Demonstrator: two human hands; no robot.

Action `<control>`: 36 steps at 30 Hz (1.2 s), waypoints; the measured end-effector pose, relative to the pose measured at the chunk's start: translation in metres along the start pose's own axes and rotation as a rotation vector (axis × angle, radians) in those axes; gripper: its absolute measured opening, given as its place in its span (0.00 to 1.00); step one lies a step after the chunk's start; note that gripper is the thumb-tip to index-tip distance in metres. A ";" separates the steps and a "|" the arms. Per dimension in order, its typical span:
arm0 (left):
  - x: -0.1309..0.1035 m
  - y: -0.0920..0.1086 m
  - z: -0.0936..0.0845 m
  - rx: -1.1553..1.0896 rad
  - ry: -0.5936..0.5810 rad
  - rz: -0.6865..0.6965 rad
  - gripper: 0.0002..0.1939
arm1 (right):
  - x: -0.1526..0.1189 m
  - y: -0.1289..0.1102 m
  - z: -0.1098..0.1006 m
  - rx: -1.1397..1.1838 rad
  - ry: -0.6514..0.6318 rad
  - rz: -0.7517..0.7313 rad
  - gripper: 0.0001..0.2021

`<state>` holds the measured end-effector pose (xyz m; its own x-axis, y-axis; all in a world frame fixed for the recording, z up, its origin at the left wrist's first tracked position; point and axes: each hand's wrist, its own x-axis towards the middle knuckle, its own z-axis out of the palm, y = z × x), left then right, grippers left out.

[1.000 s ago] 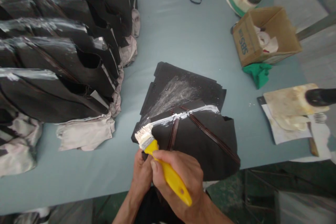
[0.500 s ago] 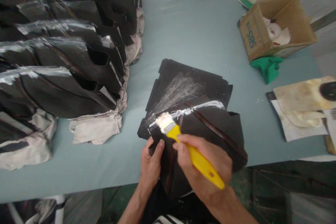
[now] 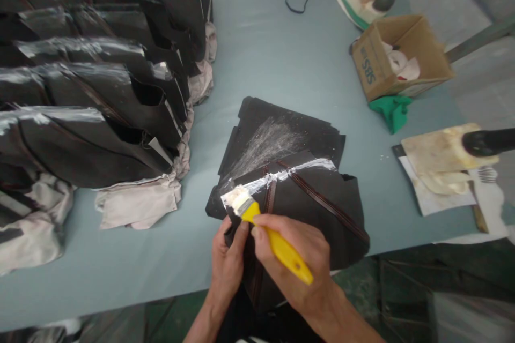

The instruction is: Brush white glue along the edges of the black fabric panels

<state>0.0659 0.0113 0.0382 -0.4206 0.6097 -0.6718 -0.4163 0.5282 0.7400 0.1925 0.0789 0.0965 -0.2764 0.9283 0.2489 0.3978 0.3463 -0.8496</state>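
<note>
Black piece, pinched by the left grip, could get smeared if the brush held in the right grip skids past its white-streaked edge.

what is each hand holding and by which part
Right hand: the brush, by its yellow handle. Left hand: the black piece with brown strips, by its left edge.

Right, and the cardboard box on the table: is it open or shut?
Open: nothing covers the mouth of the cardboard box, and white items show inside.
</note>
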 end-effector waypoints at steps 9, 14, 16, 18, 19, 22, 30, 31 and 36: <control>-0.001 -0.001 -0.002 0.102 -0.001 0.043 0.28 | 0.009 0.036 -0.036 -0.109 0.343 0.310 0.08; -0.001 -0.004 -0.005 0.129 -0.016 0.030 0.29 | 0.000 0.009 -0.016 0.033 0.212 0.295 0.05; 0.000 -0.005 -0.007 0.123 -0.026 -0.001 0.29 | -0.002 0.006 -0.014 0.053 0.180 0.279 0.06; 0.001 -0.006 -0.009 0.111 -0.030 -0.021 0.31 | -0.003 0.012 -0.018 0.016 0.227 0.308 0.07; 0.002 -0.007 -0.009 0.104 -0.028 -0.027 0.31 | -0.003 0.018 -0.022 -0.017 0.274 0.330 0.07; 0.003 -0.008 -0.011 0.084 -0.020 -0.035 0.33 | -0.004 0.040 -0.034 -0.102 0.379 0.349 0.09; 0.001 -0.011 -0.014 0.037 -0.009 -0.077 0.33 | 0.001 0.058 -0.053 -0.137 0.495 0.398 0.10; 0.001 -0.012 -0.014 0.038 -0.006 -0.075 0.33 | 0.002 0.055 -0.052 -0.106 0.482 0.406 0.10; 0.002 -0.017 -0.019 0.055 0.025 -0.080 0.31 | 0.003 0.033 -0.044 0.010 0.309 0.309 0.08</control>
<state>0.0566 -0.0076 0.0233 -0.4080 0.5497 -0.7290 -0.4044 0.6071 0.6840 0.2428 0.0993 0.0897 0.1294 0.9857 0.1079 0.4119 0.0455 -0.9101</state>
